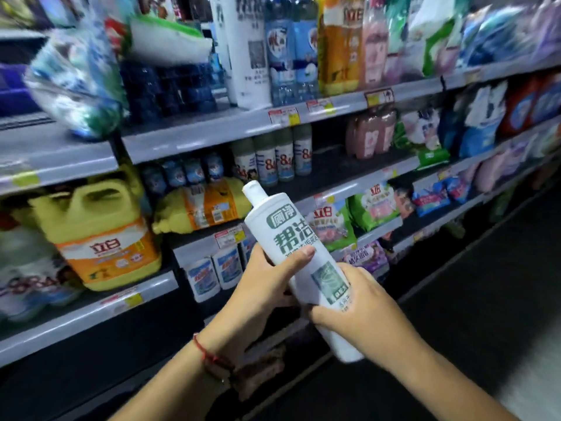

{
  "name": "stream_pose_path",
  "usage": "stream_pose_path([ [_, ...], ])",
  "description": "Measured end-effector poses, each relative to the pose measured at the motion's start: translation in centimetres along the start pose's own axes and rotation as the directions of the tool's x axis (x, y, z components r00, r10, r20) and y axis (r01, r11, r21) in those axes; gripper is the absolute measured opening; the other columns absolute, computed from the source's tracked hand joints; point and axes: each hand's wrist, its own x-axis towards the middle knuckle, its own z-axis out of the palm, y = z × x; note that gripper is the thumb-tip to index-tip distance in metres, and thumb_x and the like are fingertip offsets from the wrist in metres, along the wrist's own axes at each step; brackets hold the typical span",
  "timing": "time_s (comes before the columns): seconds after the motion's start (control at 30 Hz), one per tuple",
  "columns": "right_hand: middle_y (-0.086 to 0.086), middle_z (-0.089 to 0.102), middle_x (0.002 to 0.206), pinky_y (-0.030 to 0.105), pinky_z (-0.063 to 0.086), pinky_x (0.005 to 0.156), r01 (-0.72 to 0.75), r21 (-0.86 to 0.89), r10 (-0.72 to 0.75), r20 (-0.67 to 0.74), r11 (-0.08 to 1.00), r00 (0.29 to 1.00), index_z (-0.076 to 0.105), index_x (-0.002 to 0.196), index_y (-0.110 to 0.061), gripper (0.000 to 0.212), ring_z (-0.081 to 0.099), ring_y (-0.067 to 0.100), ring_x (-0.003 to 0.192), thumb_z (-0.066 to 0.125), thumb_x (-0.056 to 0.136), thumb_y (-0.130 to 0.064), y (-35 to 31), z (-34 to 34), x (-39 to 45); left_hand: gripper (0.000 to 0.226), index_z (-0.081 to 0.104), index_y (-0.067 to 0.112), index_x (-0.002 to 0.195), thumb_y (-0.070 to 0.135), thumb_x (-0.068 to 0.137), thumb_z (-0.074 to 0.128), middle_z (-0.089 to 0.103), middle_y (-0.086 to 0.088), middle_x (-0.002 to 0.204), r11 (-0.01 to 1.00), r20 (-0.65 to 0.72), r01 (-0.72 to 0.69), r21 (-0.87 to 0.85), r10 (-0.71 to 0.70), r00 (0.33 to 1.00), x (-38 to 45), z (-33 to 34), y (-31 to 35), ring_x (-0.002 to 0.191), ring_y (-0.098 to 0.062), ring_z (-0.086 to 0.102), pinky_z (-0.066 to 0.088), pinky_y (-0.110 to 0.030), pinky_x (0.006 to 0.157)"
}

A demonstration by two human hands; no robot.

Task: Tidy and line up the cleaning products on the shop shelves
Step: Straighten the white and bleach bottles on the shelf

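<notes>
A tall white cleaner bottle (pixel 285 235) with green lettering and a white cap is tilted in front of the shelves, cap up and to the left. My left hand (pixel 261 287) grips its middle from the left, thumb across the label. My right hand (pixel 358 305) grips the lower part from the right. A yellow detergent bottle (pixel 197 208) lies on its side on the middle shelf. Behind it stand a few small blue bottles (pixel 182 174) and several green-capped "84" bottles (pixel 273 156).
A big yellow jug (pixel 100 235) stands at the left. White bottles (pixel 212 271) line the lower shelf. Bagged powders (pixel 373 208) fill the shelves to the right. The top shelf (pixel 212 132) carries tall bottles and packs. Dark aisle floor (pixel 455 314) lies at right.
</notes>
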Motion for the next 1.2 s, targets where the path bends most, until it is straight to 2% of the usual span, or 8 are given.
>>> stream_pose_path([
  [0.23,-0.024,0.044,0.114,0.025,0.053,0.082,0.238,-0.062,-0.235,0.056,0.969,0.970,0.034,0.122,-0.056,0.057,0.055,-0.003,0.097,0.070,0.079,-0.055,-6.1,-2.5,7.2,0.025,0.062,0.026,0.114,0.024,0.091,0.071,0.077,0.006,0.105,0.975,-0.022,-0.214,0.063,0.216,0.976,5.5,-3.7,7.4,0.093,-0.015,0.075,0.059,-0.027,0.065],
  [0.47,-0.028,0.050,0.117,0.012,0.052,0.070,0.389,0.098,-0.381,-0.093,0.916,0.920,0.041,0.121,-0.057,0.063,0.057,-0.012,0.097,0.082,0.073,-0.049,-11.0,-3.8,14.2,0.046,0.058,0.028,0.118,0.033,0.077,0.078,0.076,0.012,0.104,0.921,-0.046,-0.368,0.130,0.376,0.925,11.0,-7.0,13.9,0.092,-0.006,0.074,0.058,-0.019,0.066],
  [0.63,-0.013,0.062,0.118,0.031,0.061,0.080,0.464,0.252,-0.448,-0.121,0.849,0.886,0.048,0.125,-0.049,0.070,0.067,0.002,0.100,0.088,0.067,-0.049,-12.4,-4.6,18.2,0.057,0.053,0.027,0.120,0.037,0.070,0.079,0.075,0.017,0.101,0.867,-0.074,-0.457,0.198,0.478,0.875,13.4,-7.9,16.9,0.090,-0.005,0.074,0.057,-0.020,0.062],
  [0.77,-0.008,0.066,0.116,0.027,0.061,0.079,0.489,0.344,-0.512,-0.029,0.801,0.859,0.049,0.124,-0.045,0.067,0.070,0.003,0.099,0.088,0.070,-0.044,-13.4,-6.4,20.5,0.062,0.053,0.027,0.121,0.039,0.068,0.081,0.076,0.009,0.105,0.853,-0.108,-0.459,0.247,0.495,0.862,15.1,-7.6,18.5,0.090,-0.014,0.075,0.062,-0.034,0.064],
  [0.9,-0.003,0.071,0.111,0.041,0.060,0.087,0.474,0.356,-0.539,0.107,0.806,0.836,0.061,0.119,-0.039,0.052,0.071,0.014,0.100,0.062,0.078,-0.071,-15.1,-10.7,23.7,0.056,0.054,0.018,0.119,0.032,0.070,0.079,0.077,0.005,0.101,0.841,-0.156,-0.491,0.228,0.529,0.834,16.8,-6.8,20.2,0.087,-0.017,0.076,0.060,-0.030,0.060],
  [1.0,0.004,0.069,0.110,0.043,0.057,0.089,0.482,0.374,-0.522,0.008,0.793,0.853,0.064,0.116,-0.021,0.052,0.068,0.031,0.101,0.045,0.093,-0.063,-16.5,-13.9,28.2,0.056,0.055,0.016,0.120,0.032,0.072,0.078,0.077,0.002,0.102,0.840,-0.211,-0.499,0.214,0.539,0.815,17.9,-6.0,21.1,0.087,-0.020,0.077,0.061,-0.035,0.061],
  [1.07,0.000,0.063,0.123,0.042,0.057,0.091,0.540,0.240,-0.515,-0.161,0.807,0.842,0.057,0.128,-0.024,0.043,0.066,0.025,0.107,0.055,0.096,-0.054,-17.8,-15.7,31.5,0.050,0.055,0.016,0.121,0.029,0.078,0.077,0.077,0.000,0.102,0.840,-0.257,-0.508,0.192,0.542,0.800,18.7,-5.3,21.4,0.085,-0.021,0.077,0.061,-0.037,0.061],
  [1.2,0.003,0.048,0.149,0.034,0.043,0.100,0.572,-0.111,-0.580,-0.252,0.812,0.774,0.032,0.154,-0.022,0.074,0.049,0.023,0.132,0.066,0.090,-0.039,-20.2,-17.6,36.7,0.049,0.056,0.013,0.114,0.027,0.072,0.076,0.078,-0.001,0.097,0.809,-0.335,-0.556,0.190,0.586,0.738,19.8,-3.8,21.7,0.083,-0.019,0.076,0.059,-0.029,0.058],
])
